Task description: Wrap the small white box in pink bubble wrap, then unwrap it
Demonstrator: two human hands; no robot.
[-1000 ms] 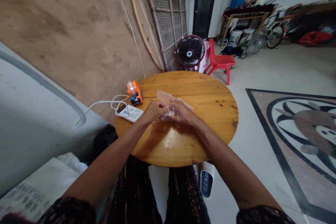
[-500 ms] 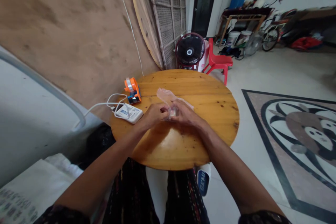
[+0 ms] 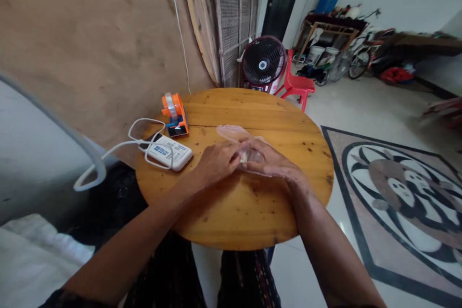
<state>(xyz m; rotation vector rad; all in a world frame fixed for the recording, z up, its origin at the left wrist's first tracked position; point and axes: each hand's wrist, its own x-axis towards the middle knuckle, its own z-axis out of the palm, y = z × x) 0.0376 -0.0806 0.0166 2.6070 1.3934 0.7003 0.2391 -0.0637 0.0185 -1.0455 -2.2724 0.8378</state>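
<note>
A thin, clear pinkish plastic bag (image 3: 231,131) lies crumpled near the middle of the round wooden table (image 3: 231,221). Something small and whitish shows inside it between my hands; its kind I cannot make out. My left hand (image 3: 218,160) is closed on the bag's left side, fingers bent and thumb side toward the other hand. From the right, my right hand (image 3: 269,158) curls around the bag, with its thumb below and its fingers over the top. The fingertips of both hands meet or nearly meet and hide part of the bag.
At the table's left lie a white power bank (image 3: 170,152) with a looped white cable and an orange-and-blue tape dispenser (image 3: 175,114). Beyond the far edge stand a fan (image 3: 263,64) and a red chair (image 3: 299,83). A wall (image 3: 108,33) borders the left.
The view has shifted and come slightly closer to the table. My right hand has opened out wider around the bag, and my left hand now lies more over it.
</note>
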